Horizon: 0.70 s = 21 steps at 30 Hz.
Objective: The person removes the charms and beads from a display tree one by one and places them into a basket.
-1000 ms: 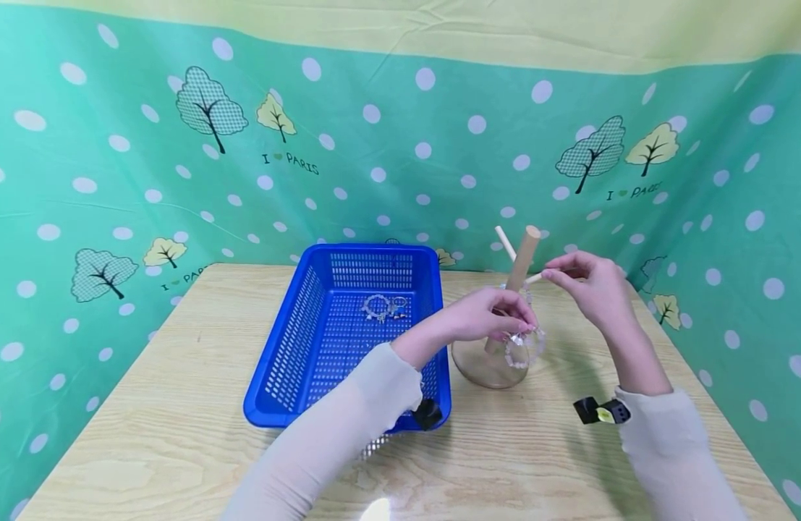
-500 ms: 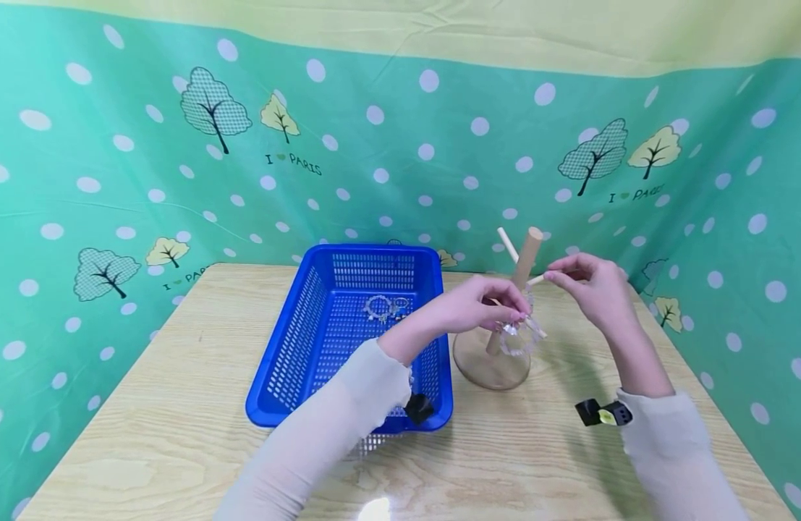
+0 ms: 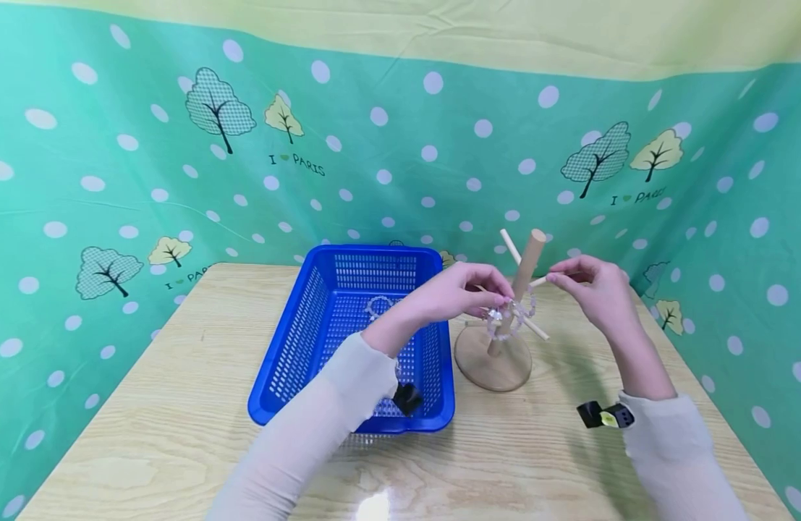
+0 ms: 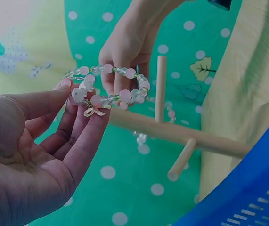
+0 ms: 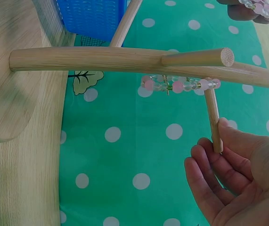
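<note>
While the beaded bracelet [image 4: 125,95] is pinched by the fingers of the left hand [image 3: 462,291] near the wooden stand [image 3: 527,265], a loosened hold could drop it; the right hand [image 3: 594,291] pinches a peg [image 5: 213,115], where tugging might tip the stand.

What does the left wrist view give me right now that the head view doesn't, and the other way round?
Only the left wrist view clearly shows the bow-shaped charm on the held bracelet; it is too small to make out in the head view.

Only the head view shows the bracelet inside the basket and the sleeves.

Both show the left hand pinching its bracelet, the right hand, the wooden stand, another bracelet on it, the blue basket and the dotted curtain.
</note>
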### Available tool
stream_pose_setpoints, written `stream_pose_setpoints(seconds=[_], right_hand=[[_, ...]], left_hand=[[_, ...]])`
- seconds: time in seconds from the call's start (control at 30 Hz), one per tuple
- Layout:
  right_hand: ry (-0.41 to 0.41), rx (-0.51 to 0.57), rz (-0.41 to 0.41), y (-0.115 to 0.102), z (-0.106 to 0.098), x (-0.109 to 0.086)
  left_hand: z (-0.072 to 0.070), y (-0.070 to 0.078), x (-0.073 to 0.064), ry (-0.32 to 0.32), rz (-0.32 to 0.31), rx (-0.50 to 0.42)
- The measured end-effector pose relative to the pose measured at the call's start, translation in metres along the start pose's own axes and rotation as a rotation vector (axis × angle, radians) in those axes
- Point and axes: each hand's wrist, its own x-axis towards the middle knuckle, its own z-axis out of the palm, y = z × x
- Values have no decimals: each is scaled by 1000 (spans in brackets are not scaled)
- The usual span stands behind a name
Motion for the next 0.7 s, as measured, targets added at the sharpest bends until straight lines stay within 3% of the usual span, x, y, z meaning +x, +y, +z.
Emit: stream_pose_setpoints(seconds=[0.7], right_hand=[[-5,5,21,0,0,0]], left_hand=[[-39,-9,-18,153,-8,-37]])
